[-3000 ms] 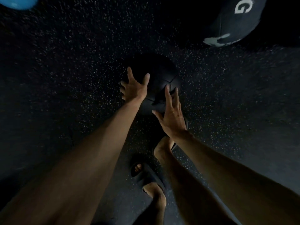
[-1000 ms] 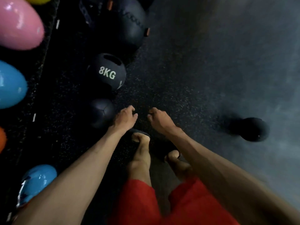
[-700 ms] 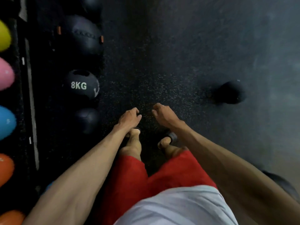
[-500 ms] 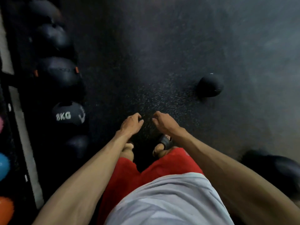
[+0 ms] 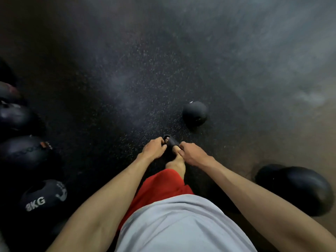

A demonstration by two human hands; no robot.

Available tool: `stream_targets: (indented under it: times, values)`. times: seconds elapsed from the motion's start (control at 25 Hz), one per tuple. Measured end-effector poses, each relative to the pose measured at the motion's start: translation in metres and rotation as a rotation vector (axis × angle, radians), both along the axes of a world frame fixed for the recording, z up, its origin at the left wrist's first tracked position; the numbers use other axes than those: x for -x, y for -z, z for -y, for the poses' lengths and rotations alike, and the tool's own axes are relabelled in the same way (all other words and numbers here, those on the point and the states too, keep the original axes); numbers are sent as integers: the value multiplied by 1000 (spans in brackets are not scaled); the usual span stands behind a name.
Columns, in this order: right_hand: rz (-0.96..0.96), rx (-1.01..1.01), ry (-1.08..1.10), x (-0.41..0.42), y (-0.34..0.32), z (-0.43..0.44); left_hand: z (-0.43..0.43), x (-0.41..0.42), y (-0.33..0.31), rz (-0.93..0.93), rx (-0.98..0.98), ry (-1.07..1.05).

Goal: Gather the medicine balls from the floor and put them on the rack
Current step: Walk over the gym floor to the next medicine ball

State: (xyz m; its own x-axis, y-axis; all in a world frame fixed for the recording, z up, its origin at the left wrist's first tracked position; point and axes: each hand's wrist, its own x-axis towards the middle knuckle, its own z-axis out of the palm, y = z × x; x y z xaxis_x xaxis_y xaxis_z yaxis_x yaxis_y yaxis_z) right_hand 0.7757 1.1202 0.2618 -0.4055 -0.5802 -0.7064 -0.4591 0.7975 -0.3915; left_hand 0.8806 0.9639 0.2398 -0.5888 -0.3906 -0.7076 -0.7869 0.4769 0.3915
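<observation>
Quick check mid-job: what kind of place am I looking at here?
Most likely a gym's free-weight area. The floor is dark speckled rubber matting, a row of black medicine balls lines the left edge, one marked 8KG, and a small black ball and a larger one lie loose on it.

The dark speckled rubber floor (image 5: 127, 79) carries a small black medicine ball (image 5: 195, 113) right of centre and a large black ball (image 5: 300, 190) near right. A row of black balls, one marked 8KG (image 5: 43, 195), lines the left edge; whether they lie directly on it is unclear.
</observation>
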Motion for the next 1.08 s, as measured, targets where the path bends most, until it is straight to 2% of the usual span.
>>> stream_targets:
  times: [0.28,0.56,0.92,1.08]
  values:
    - [-44,-70,-147,157,-7,47,30,147,8,-9,-71,-82]
    - [-36,-73,-469,272,5,109,42,228,13,20,-60,-359]
    - [40,-37,-1168,417,54,149,-26,326,20,183,-24,-1110]
    - [51,-100,-1527,468,70,153,-71,387,27,133,-73,-1435]
